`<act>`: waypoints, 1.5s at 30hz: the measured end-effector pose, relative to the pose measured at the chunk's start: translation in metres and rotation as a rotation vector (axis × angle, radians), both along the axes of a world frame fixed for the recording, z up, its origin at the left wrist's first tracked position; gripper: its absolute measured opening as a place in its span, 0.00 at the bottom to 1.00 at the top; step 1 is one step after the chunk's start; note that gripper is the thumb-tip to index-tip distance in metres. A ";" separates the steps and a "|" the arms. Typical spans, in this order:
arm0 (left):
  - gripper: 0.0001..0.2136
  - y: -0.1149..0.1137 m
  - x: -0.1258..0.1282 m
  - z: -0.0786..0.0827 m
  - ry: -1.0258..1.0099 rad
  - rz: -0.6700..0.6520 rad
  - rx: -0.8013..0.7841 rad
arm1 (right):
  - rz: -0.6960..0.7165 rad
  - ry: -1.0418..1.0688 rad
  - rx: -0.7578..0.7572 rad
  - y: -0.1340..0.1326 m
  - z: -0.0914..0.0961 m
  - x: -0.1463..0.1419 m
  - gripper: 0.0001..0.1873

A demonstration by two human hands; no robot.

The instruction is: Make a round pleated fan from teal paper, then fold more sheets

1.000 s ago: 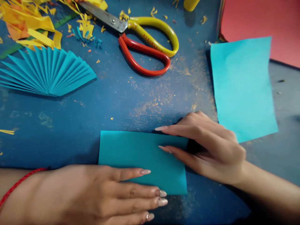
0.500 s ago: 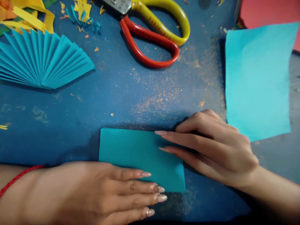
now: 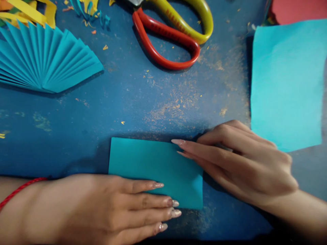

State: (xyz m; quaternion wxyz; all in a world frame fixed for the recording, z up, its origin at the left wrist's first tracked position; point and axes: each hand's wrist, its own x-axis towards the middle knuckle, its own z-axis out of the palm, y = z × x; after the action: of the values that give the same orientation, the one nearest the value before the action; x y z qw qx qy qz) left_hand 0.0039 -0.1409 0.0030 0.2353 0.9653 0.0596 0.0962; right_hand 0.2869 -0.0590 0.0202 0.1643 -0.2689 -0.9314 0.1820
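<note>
A sheet of turquoise paper (image 3: 145,160), folded into a rectangle, lies in front of me with its long fold edge away from me. My left hand (image 3: 109,207) rests flat across its near left part, fingers stretched out, pressing it to the table. At the far edge, toward the right corner, my right hand (image 3: 245,163) has thumb and index finger closed together on the paper, nails along the fold. The other right fingers curl beside the edge, their tips hidden.
A pleated turquoise paper fan (image 3: 51,61) lies at upper left, near yellow paper scraps (image 3: 33,12) and turquoise curls (image 3: 104,20). Scissors (image 3: 176,39) with red and yellow handles lie at the top. To the right are a turquoise sheet (image 3: 287,85) and red paper (image 3: 298,10).
My right hand has shifted slightly to the right along the fold, and its thumb and index finger are closer together. My left hand stays put on the paper; the view has shifted slightly.
</note>
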 end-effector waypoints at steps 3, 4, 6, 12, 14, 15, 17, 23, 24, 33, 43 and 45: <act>0.23 0.001 0.001 0.001 0.002 0.004 -0.007 | -0.014 0.009 -0.035 -0.001 -0.002 0.001 0.12; 0.23 0.001 0.001 0.001 0.007 0.010 -0.013 | -0.024 0.008 -0.042 -0.002 -0.003 0.001 0.12; 0.23 0.003 0.001 0.002 0.024 0.029 -0.040 | -0.040 0.003 -0.047 -0.003 -0.005 -0.001 0.12; 0.30 0.007 0.002 0.005 0.106 0.070 -0.099 | -0.075 0.013 -0.062 -0.003 -0.007 -0.003 0.11; 0.32 0.007 0.002 0.005 0.120 0.081 -0.096 | -0.079 0.011 -0.077 -0.002 -0.006 -0.003 0.11; 0.32 0.007 0.002 0.005 0.122 0.085 -0.096 | -0.084 0.011 -0.082 -0.002 -0.006 -0.002 0.11; 0.33 0.007 0.002 0.005 0.119 0.094 -0.097 | -0.100 0.021 -0.087 -0.002 -0.005 -0.002 0.11; 0.34 0.008 0.001 0.005 0.093 0.090 -0.133 | -0.203 0.044 -0.126 -0.004 -0.006 -0.004 0.12; 0.34 0.008 0.001 0.005 0.088 0.090 -0.141 | -0.214 0.034 -0.124 -0.004 -0.005 -0.004 0.12; 0.33 0.010 0.001 0.006 0.080 0.096 -0.132 | -0.239 0.021 -0.078 -0.005 -0.005 -0.005 0.14; 0.35 0.009 0.001 0.005 0.091 0.076 -0.107 | 0.146 -0.078 0.188 -0.010 -0.013 -0.003 0.22; 0.36 0.009 0.001 0.004 0.081 0.085 -0.096 | 0.198 -0.130 0.130 -0.009 -0.015 -0.005 0.24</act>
State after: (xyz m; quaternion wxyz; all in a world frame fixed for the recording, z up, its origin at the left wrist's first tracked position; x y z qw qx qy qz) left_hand 0.0045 -0.1322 0.0074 0.2743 0.9527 0.1144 0.0641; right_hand 0.2819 -0.0679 0.0054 0.1018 -0.1758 -0.9719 0.1187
